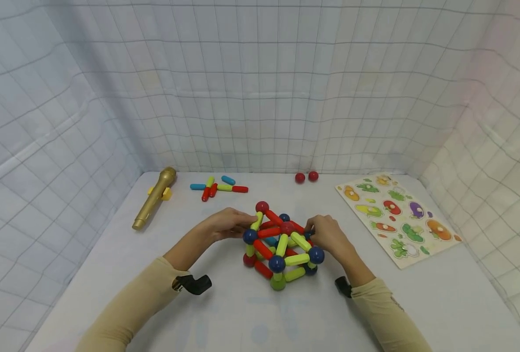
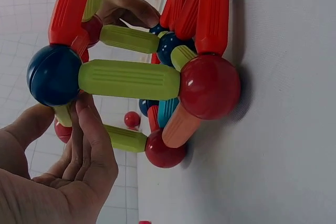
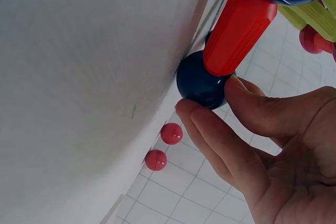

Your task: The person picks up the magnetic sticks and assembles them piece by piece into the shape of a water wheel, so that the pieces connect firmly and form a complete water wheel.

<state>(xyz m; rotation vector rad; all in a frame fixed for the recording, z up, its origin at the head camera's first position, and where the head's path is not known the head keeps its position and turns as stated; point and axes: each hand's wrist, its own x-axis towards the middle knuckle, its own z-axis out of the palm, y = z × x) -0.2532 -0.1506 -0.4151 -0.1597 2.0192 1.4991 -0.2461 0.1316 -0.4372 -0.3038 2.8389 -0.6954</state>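
Careful here: you're steadying that ball-and-stick frame [image 1: 282, 247] in the middle of the tabletop [image 1: 260, 313] from both sides, and one uneven squeeze could be popping a joint loose. Your left hand [image 1: 229, 223] is pinching a green stick [image 2: 64, 115] by a blue ball [image 2: 54, 75]. Your right hand [image 1: 328, 234] is pinching a blue ball [image 3: 202, 82] between thumb and fingers [image 3: 210, 140].

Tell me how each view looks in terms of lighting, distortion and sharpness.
Head view: even soft light, faint shadows, wide-angle bending of the grid walls; the toy frame is sharp. Left wrist view: turned sideways, left hand dim and close, the red ball shows small glare. Right wrist view: also tilted, the table is a pale blur, the right hand is shaded.
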